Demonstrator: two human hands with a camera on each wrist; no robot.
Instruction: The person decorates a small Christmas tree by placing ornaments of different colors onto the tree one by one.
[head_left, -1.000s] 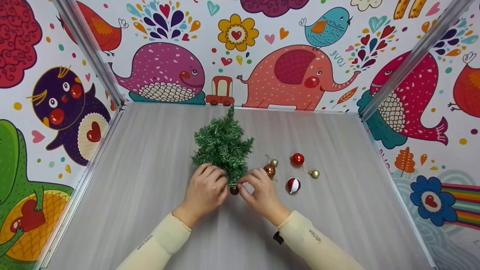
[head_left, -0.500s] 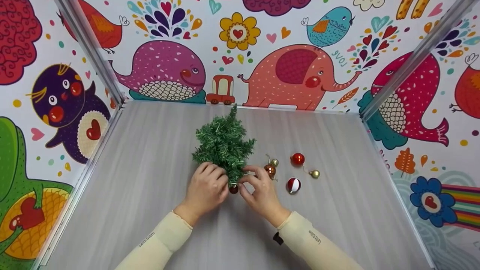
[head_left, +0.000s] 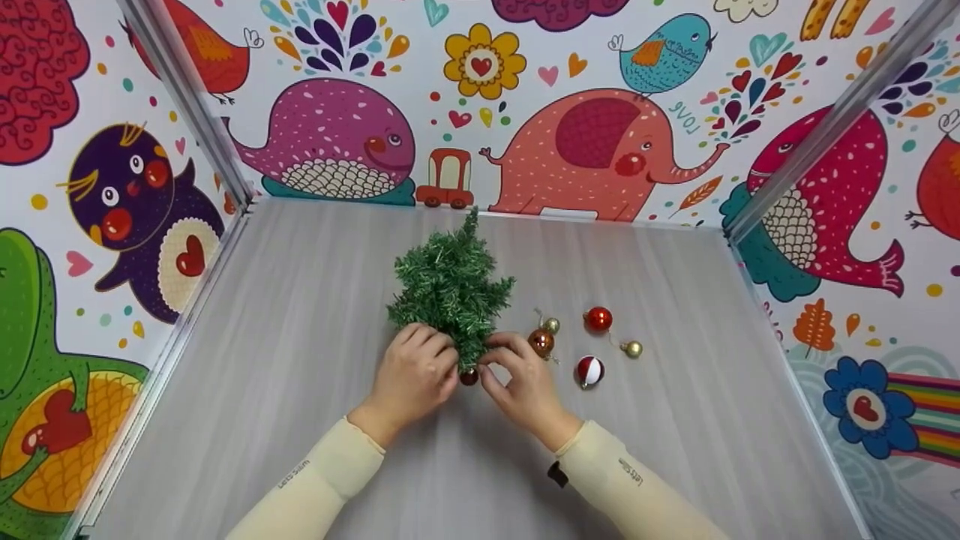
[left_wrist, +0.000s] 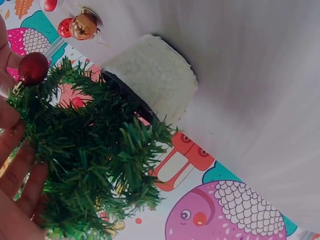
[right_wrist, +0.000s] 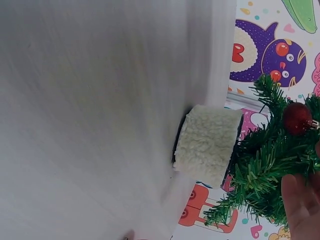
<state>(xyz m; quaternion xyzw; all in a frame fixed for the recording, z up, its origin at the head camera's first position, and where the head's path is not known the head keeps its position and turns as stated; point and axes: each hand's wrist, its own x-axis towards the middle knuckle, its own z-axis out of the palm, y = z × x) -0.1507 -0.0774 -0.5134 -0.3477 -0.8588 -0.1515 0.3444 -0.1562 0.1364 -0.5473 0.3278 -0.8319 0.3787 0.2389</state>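
Observation:
A small green artificial Christmas tree (head_left: 450,281) stands mid-table, its pot (left_wrist: 155,75) wrapped in white fleece. From a front branch hangs a dark red Christmas bauble (head_left: 469,376), also visible in the right wrist view as a shiny bauble (right_wrist: 297,118). My left hand (head_left: 420,367) has its fingers curled into the near lower branches, left of the bauble, and grips a branch there. Opposite, my right hand (head_left: 525,382) brings thumb and forefinger together just above the bauble, pinching at its hanging loop. Branches partly hide the fingertips, and the loop is too small to see clearly.
Loose baubles lie right of the tree: a copper one (head_left: 541,343), a red one (head_left: 598,320), a red-and-white one (head_left: 589,370), and small gold ones, including one gold bauble (head_left: 633,349). Cartoon-printed walls enclose the grey wood-grain table (head_left: 675,450) behind and at the sides.
Both hands stay nearly in place at the front branch. The right fingers shift slightly at the loop and the forefinger lifts a little. The head view drifts slightly.

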